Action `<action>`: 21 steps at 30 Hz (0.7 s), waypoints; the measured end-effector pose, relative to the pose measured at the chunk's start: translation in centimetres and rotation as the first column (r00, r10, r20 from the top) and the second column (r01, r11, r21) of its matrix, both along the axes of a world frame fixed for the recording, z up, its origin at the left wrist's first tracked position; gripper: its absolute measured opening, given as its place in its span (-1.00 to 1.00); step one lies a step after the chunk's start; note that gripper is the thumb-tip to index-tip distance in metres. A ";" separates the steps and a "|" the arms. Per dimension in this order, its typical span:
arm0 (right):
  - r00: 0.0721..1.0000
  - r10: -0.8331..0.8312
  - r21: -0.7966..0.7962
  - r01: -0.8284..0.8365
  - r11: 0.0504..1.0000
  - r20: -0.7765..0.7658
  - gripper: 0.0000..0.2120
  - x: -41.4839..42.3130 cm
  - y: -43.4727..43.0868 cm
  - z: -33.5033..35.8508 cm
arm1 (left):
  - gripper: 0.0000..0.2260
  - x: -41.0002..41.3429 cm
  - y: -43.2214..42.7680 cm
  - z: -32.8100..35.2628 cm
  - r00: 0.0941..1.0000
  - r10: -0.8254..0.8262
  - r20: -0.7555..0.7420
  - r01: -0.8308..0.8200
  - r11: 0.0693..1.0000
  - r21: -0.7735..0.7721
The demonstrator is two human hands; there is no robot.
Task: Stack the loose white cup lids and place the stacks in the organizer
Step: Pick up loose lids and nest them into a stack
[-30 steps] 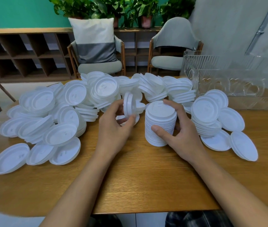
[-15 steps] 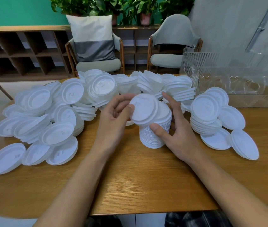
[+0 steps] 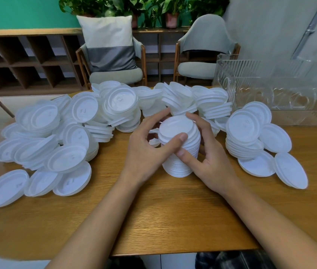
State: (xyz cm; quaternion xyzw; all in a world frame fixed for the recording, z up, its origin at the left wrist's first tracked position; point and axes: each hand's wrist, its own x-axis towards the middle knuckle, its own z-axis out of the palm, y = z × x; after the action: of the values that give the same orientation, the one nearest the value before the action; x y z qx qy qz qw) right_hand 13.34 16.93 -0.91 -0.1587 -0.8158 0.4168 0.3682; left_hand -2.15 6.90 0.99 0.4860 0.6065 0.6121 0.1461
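Head view: upright stack of white lids [image 3: 180, 158] at the centre of the table [image 3: 173, 214], long axis vertical, gripped from both sides; left hand [image 3: 144, 150] curls round its upper part, thumb on the top lid [image 3: 176, 127]; right hand [image 3: 210, 162] wraps its right flank, thumb across the near face; clear organizer [image 3: 270, 90] lies far right, nearer the right hand; half a second earlier the top lid hung tilted in the left fingers, now seated flat.

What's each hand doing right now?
Left hand: holds the top of the lid stack.
Right hand: grips the same stack's side.
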 end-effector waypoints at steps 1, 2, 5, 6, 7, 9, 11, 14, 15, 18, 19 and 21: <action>1.000 -0.002 -0.004 0.002 1.000 0.002 -0.27 0.0 0.0 0.0 | -0.41 0.0 -0.1 0.1 1.000 -0.001 0.011 0.001 1.000 0.007; 1.000 -0.006 -0.007 0.006 1.000 0.005 -0.26 0.0 0.0 0.1 | -0.41 0.0 -0.2 0.2 1.000 -0.001 0.016 0.001 1.000 0.012; 1.000 0.003 -0.007 -0.003 1.000 0.012 -0.26 0.1 -0.1 0.3 | -0.47 0.1 -0.4 0.4 1.000 0.001 -0.024 -0.001 1.000 0.001; 1.000 0.008 -0.009 -0.008 1.000 0.014 -0.26 0.1 -0.1 0.3 | -0.48 0.2 -0.4 0.5 0.999 0.004 -0.033 -0.004 1.000 -0.004; 1.000 0.010 -0.015 -0.010 1.000 0.017 -0.26 0.1 -0.2 0.3 | -0.49 0.2 -0.4 0.5 0.999 0.004 -0.032 -0.004 1.000 -0.007; 1.000 0.017 -0.028 -0.016 0.999 0.025 -0.28 0.2 -0.2 0.3 | -0.49 0.1 -0.3 0.5 1.000 -0.007 -0.005 0.006 1.000 -0.013; 0.999 0.028 -0.033 -0.027 0.999 0.033 -0.30 0.3 -0.1 0.3 | -0.48 0.1 -0.2 0.6 0.998 -0.031 0.054 0.032 0.999 -0.034; 0.998 0.035 -0.019 -0.034 0.999 0.061 -0.26 0.4 -0.1 0.3 | -0.46 0.0 -0.2 0.4 0.993 -0.069 0.094 0.074 0.996 -0.049; 0.997 0.031 -0.015 -0.030 0.999 0.073 -0.24 0.5 -0.1 0.4 | -0.44 -0.1 -0.3 0.3 0.993 -0.081 0.082 0.086 0.995 -0.050; 0.997 0.009 0.001 -0.009 1.000 0.080 -0.24 0.5 -0.2 0.5 | -0.47 -0.4 -0.5 0.0 0.995 -0.099 0.028 0.100 0.994 -0.052; 0.997 -0.004 0.009 0.004 1.000 0.076 -0.25 0.5 -0.2 0.5 | -0.51 -0.5 -0.6 -0.2 0.995 -0.096 0.000 0.095 0.994 -0.044; 0.997 -0.041 0.024 0.040 0.999 0.064 -0.28 0.6 -0.1 0.5 | -0.60 -0.9 -0.7 -0.6 0.997 -0.033 -0.076 0.032 0.999 -0.012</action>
State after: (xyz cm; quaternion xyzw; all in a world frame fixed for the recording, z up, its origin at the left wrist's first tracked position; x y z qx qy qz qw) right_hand 13.92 16.84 -0.38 -0.1844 -0.8285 0.3948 0.3518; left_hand -3.04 6.16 0.39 0.5180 0.6068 0.5875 0.1353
